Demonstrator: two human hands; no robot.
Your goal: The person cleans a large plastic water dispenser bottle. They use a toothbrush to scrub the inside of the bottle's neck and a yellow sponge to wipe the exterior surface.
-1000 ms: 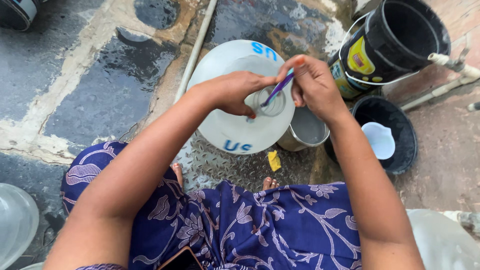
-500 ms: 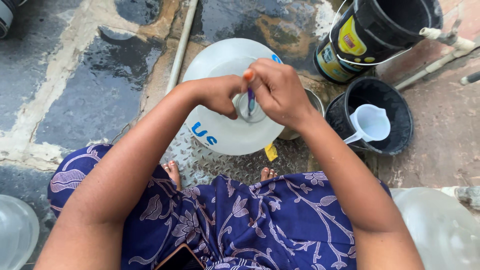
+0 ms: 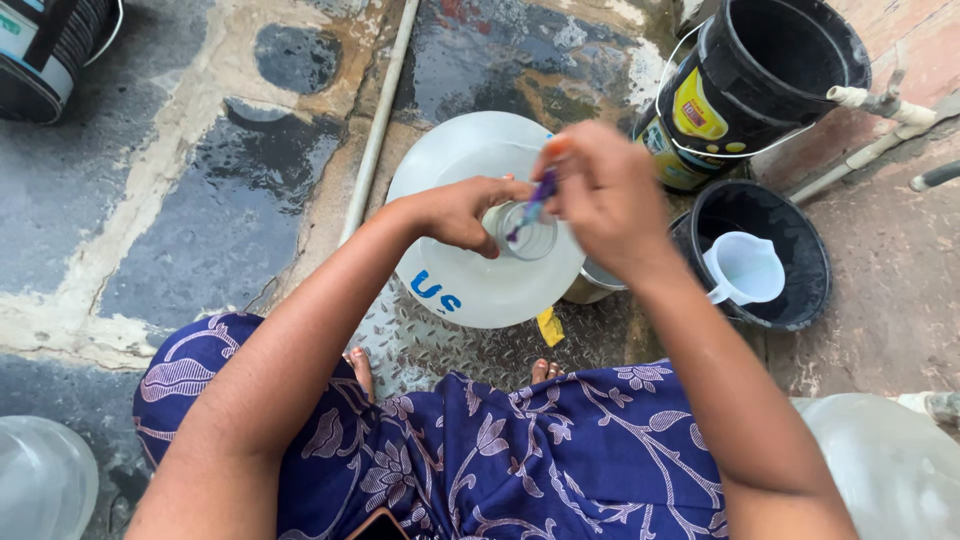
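While the left hand (image 3: 462, 212) clasps the big translucent plastic water jug's (image 3: 470, 290) neck, the right hand (image 3: 605, 195) pinches a slim purple brush (image 3: 537, 195); the jug looks bulky, wet, slippery, best gripped at the neck.

Black bucket (image 3: 770, 70) top right with yellow-red label (image 3: 700, 115), blue-marked white jug (image 3: 470, 270)

Big white water jug (image 3: 470, 270) stands upright on the wet floor, blue lettering on its shoulder, clear neck open. A thin purple tool (image 3: 530, 207) slants into that neck.
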